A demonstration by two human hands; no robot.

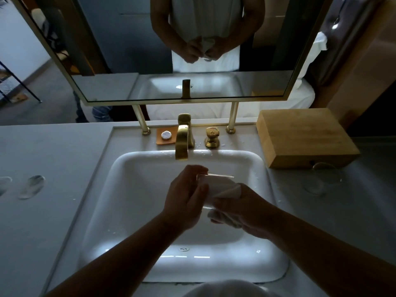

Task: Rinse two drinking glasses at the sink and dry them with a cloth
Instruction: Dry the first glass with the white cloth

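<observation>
Over the white sink (132,189) my left hand (186,198) grips a clear drinking glass (212,175), its rim pointing right and away. A white cloth (222,187) is stuffed into and wrapped round the glass. My right hand (242,209) grips the cloth from the right and below. A second clear glass (323,181) stands on the counter to the right of the sink, in front of the wooden box. Most of the held glass is hidden by cloth and fingers.
A gold tap (183,138) and gold handle (212,137) stand behind the basin, no water running. A small white soap (166,135) lies on an orange dish. A wooden box (304,136) sits at right. Two glass coasters (32,186) lie on the left counter. A mirror (171,50) hangs behind.
</observation>
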